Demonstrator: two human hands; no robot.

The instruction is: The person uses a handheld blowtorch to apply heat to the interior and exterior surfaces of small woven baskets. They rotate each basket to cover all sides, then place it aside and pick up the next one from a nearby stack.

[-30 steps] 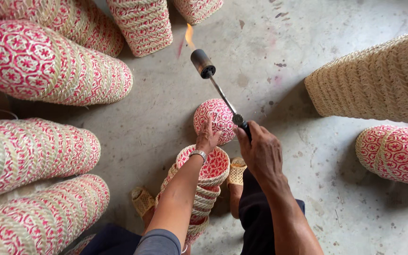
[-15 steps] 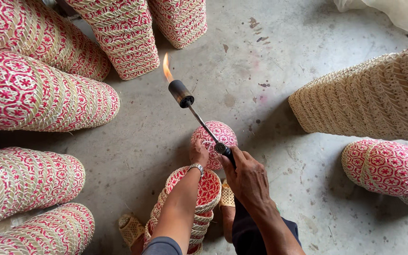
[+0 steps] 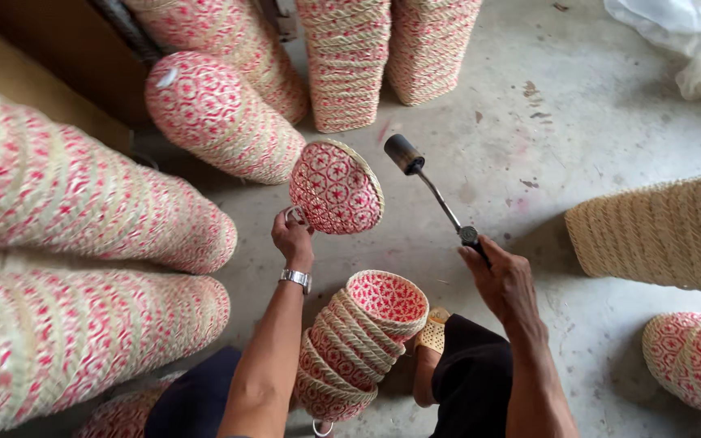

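Your left hand [image 3: 292, 239] has a small red-and-natural woven basket [image 3: 336, 187] lifted off the floor, fingers pinched on its rim, its patterned bottom tipped toward you. Your right hand [image 3: 503, 280] is wrapped tight round the handle of the gas torch [image 3: 436, 197], the nozzle up and pointing away, just beside the basket's right edge, and no flame shows at the tip. This looks like the turn-and-check beat of singeing stray fibres; any closer pass calls for a steady wrist, since the weave sits right by the burner head. Between your knees leans a nested stack of finished baskets [image 3: 359, 341], close under both arms. Long rolls of stacked baskets [image 3: 83, 203] crowd your left, more stand ahead, and a plain woven stack [image 3: 667, 231] lies right.
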